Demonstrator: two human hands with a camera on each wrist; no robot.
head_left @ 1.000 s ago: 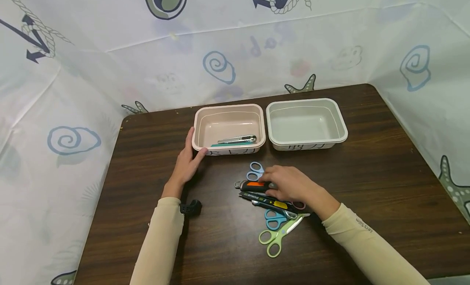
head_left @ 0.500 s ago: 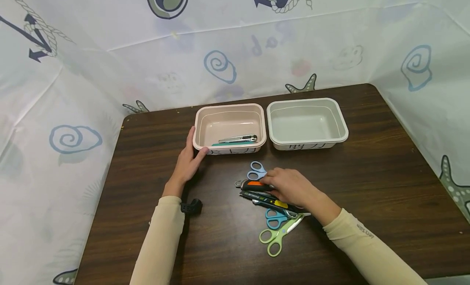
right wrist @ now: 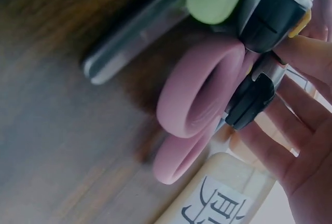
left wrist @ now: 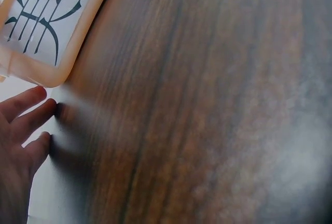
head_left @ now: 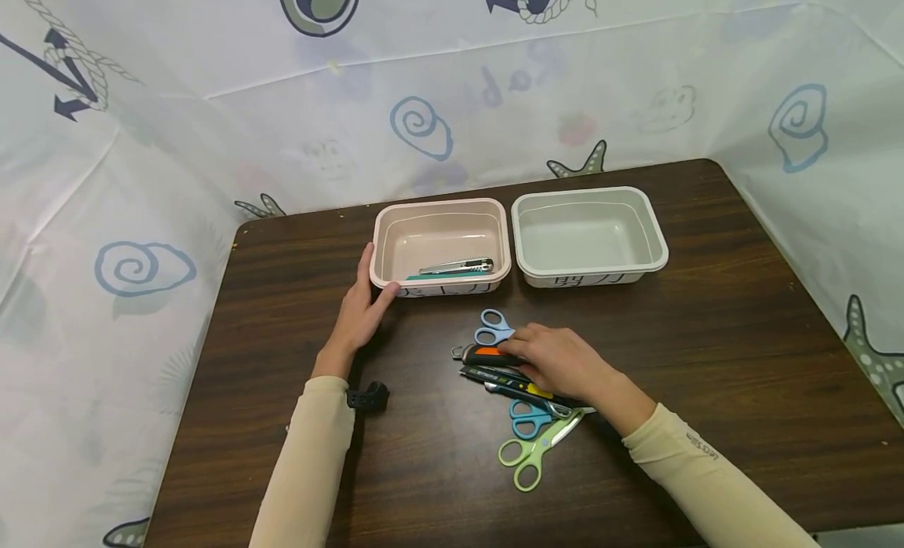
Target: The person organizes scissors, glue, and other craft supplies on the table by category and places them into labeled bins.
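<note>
My left hand (head_left: pixel 356 316) rests against the left front corner of a pink bin (head_left: pixel 438 206), fingers straight and spread. Inside that bin lie a silver box cutter (head_left: pixel 455 267) and a teal strip-like tool (head_left: pixel 445 277). Over the pile of cutting tools, my right hand (head_left: pixel 565 363) pinches a black-and-orange box cutter (head_left: pixel 482 358) between thumb and fingers; its right end is hidden. Around it lie light blue scissors (head_left: pixel 503 332), a black-and-yellow box cutter (head_left: pixel 497 377), blue scissors (head_left: pixel 542 419) and green scissors (head_left: pixel 540 446). Pink-handled scissors (right wrist: pixel 174 97) show in the right wrist view.
A pale grey-green bin (head_left: pixel 596 275) stands to the right of the pink one, with a labelled front. Both sit near the back of the dark wooden table (head_left: pixel 734 359). A patterned white curtain (head_left: pixel 318 124) surrounds the back and sides.
The right hand has shifted slightly toward me and to the right, its fingers settling over the black-and-orange box cutter. My left hand stays at the pink bin.
</note>
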